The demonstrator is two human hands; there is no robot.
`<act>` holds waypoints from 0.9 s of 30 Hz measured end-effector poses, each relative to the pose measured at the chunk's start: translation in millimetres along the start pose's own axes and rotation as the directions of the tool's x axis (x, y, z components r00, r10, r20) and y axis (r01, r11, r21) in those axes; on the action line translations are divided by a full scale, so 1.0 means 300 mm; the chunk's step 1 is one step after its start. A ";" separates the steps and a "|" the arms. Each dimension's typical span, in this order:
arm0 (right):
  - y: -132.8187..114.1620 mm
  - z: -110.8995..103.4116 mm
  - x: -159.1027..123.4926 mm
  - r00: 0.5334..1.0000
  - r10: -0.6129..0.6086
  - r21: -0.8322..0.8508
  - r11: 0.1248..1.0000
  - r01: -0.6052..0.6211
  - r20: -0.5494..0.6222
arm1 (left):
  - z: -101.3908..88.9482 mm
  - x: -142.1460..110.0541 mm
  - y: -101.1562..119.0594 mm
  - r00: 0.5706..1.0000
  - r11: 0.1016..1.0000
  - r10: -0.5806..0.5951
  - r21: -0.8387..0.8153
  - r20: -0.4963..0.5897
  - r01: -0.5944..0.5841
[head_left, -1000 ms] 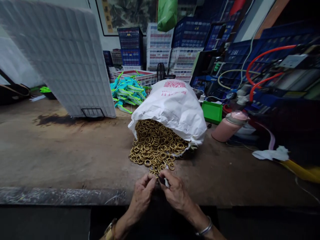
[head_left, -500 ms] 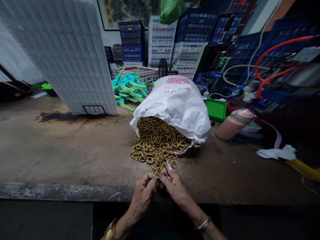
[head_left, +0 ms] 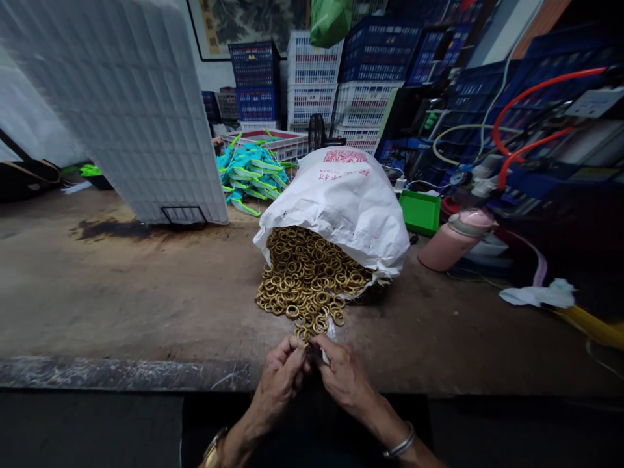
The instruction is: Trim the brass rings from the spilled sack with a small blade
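Observation:
My left hand [head_left: 283, 372] is closed in a pinch at the table's front edge, its fingertips on a brass-coloured ring [head_left: 306, 346] that is mostly covered. Close beside it, my right hand [head_left: 344, 377] is also closed, the thumb and forefinger near the same ring. A small slim tool [head_left: 325, 357] with a pale grey part shows between the right fingers; its kind is hard to make out. Just beyond both hands, a heap of brass-coloured rings [head_left: 305, 289] spills from the mouth of a white woven sack [head_left: 341, 201] lying on its side.
On the brown worktable [head_left: 121, 292] a tall pale panel [head_left: 160, 130] stands to the left. Turquoise and lime pieces [head_left: 253, 170] are piled behind the sack. A green tray [head_left: 420, 213] and a pink bottle-like container [head_left: 453, 242] with red hoses stand right. Stacked crates [head_left: 312, 84] line the back.
My right hand has turned slightly, and the tool's dark tip that showed above its fingers is now out of sight. The left hand stays nearly in place.

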State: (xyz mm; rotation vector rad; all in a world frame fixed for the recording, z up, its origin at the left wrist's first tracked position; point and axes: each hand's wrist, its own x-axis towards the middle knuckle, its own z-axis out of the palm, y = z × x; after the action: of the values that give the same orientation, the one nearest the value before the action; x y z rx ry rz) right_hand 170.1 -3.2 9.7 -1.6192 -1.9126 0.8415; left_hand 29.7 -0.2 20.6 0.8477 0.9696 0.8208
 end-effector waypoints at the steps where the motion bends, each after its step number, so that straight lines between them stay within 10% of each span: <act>1: -0.003 0.001 -0.004 1.000 -0.015 -0.034 0.999 0.016 0.023 | 0.002 -0.001 0.002 1.000 1.000 0.004 -0.001 -0.010 -0.004; 27: -0.013 -0.013 -0.004 0.978 0.049 -0.112 0.993 -0.027 0.201 | -0.026 -0.006 -0.032 0.964 0.945 0.252 0.190 0.089 -0.265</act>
State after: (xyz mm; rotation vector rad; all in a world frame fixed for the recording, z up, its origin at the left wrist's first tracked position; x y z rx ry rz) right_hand 170.4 -4.2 15.1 -1.6942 -2.1063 0.9666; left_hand 23.7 -4.2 10.4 1.1878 0.9054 0.9236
